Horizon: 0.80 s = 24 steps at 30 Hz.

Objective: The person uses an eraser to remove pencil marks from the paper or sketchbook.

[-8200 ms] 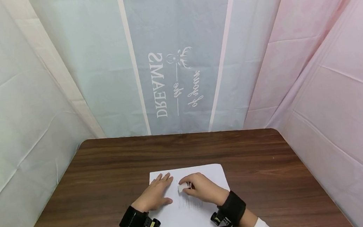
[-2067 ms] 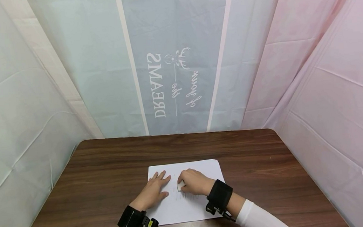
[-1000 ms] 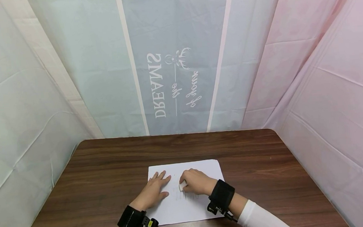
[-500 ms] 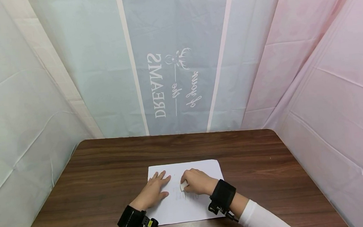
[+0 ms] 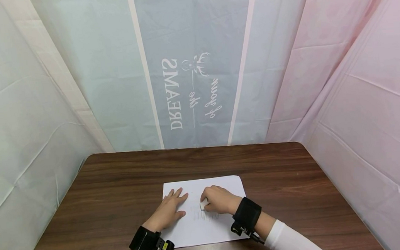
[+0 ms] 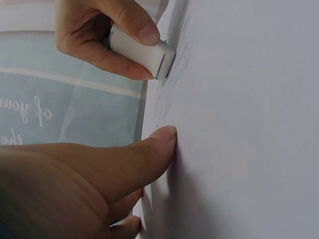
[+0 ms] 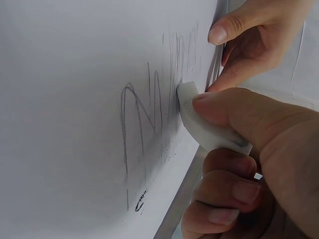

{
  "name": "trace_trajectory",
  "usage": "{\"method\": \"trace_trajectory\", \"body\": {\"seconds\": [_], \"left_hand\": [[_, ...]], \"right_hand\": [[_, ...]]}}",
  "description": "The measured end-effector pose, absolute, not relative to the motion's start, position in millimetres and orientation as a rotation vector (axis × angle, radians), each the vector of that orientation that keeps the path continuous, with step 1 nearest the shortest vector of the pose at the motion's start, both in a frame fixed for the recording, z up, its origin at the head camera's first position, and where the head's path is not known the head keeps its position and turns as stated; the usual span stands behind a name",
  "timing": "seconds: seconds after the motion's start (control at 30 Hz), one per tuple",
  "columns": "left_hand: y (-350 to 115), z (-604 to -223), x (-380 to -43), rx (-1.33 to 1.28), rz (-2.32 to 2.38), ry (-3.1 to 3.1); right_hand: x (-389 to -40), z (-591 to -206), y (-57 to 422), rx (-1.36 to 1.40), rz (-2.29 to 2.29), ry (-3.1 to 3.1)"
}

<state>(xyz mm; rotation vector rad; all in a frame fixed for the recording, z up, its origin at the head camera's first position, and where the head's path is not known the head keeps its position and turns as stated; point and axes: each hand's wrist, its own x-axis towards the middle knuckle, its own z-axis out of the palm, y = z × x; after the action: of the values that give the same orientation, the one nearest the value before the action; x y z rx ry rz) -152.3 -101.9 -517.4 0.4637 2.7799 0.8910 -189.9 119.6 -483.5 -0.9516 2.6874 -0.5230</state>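
A sheet of white paper (image 5: 197, 233) lies on the table, bearing grey pencil strokes (image 7: 125, 134) around its middle. My left hand (image 5: 169, 211) rests on its left part, fingers spread and straight. In my right hand (image 5: 220, 200) a white eraser (image 7: 209, 132) is pinched between thumb and curled fingers. One end of the eraser touches the paper at the strokes, as the right wrist view shows. Dark eraser crumbs (image 7: 141, 200) lie beside the strokes. From the left wrist view, the eraser (image 6: 137, 50) sits beyond my left thumb (image 6: 157, 149).
The brown wooden table (image 5: 120, 184) extends around the paper on both sides and behind it. Fabric curtains (image 5: 193, 32) hang at the back and along both sides. Each wrist carries a black strap (image 5: 247, 213) with a small camera.
Over the last second, my right hand and the eraser shift slightly right; my left hand stays put. Compared with the oldest frame, the strokes look fainter and the paper lies slightly farther away.
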Motion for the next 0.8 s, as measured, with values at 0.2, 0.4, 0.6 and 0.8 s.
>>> {"method": "trace_trajectory", "body": {"seconds": [0.2, 0.4, 0.6, 0.8], "left_hand": [[-102.7, -516.5, -152.1, 0.486, 0.884, 2.789], [-102.0, -514.5, -151.6, 0.476, 0.89, 2.785], [-101.5, -515.5, -152.5, 0.458, 0.892, 2.782], [-102.0, -516.2, -151.9, 0.453, 0.886, 2.784]], "right_hand": [[-189.4, -482.4, 119.6, -0.944, -0.523, 2.691], [-189.1, -482.1, 120.3, -0.949, -0.512, 2.696], [-189.2, -482.3, 122.0, -0.956, -0.52, 2.695], [-189.3, -483.1, 123.9, -0.95, -0.526, 2.688]]}}
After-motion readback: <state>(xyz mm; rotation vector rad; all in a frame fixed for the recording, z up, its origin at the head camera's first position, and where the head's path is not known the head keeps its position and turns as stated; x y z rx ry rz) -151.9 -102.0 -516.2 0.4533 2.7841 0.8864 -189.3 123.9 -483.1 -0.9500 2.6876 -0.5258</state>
